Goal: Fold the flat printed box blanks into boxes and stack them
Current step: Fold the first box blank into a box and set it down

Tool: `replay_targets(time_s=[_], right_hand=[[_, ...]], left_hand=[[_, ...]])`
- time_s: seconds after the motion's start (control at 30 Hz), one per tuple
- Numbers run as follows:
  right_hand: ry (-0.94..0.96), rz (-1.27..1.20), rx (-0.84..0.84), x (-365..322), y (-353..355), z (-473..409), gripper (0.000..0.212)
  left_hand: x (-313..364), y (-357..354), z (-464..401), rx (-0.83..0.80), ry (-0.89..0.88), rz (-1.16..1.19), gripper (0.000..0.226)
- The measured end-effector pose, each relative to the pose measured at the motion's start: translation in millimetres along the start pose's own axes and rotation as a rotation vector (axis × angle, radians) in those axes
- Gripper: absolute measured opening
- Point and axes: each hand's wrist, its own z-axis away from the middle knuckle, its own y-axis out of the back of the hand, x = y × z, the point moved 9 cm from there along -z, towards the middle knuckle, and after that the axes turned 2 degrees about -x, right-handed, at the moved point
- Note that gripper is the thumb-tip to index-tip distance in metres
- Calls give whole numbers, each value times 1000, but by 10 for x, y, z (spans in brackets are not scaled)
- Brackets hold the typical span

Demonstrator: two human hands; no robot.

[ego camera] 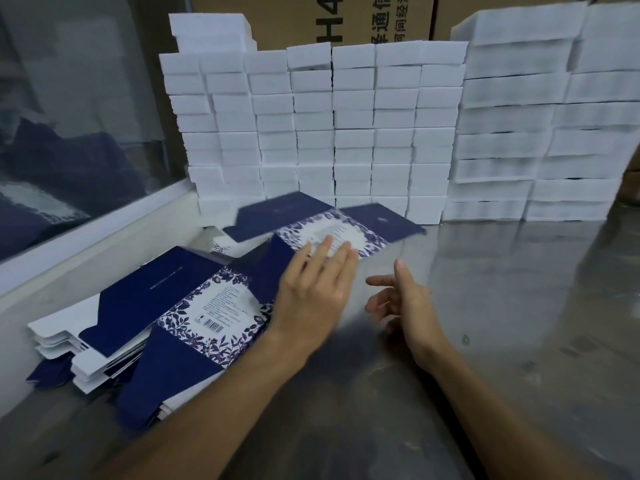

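Steel table (485,306), white blocks (346,133) stacked behind. Step in hand, by judgement — pulling one box blank (311,220) from the blank pile (145,317). Left hand (311,292) lies flat-fingered on it; right hand (405,299) hovers nearby, relaxed, empty. Next — both hands grip and fold.

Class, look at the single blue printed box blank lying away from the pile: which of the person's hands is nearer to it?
Left. The left hand has its fingers on the blank; the right hand hovers beside it over the table.
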Motion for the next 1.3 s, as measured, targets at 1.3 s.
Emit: replay_targets(time_s=[1.3], right_hand=[[-74,-694,-1,-201,207,-38,43]], left_hand=[[-1395,-818,455,187,1194,1212,24]])
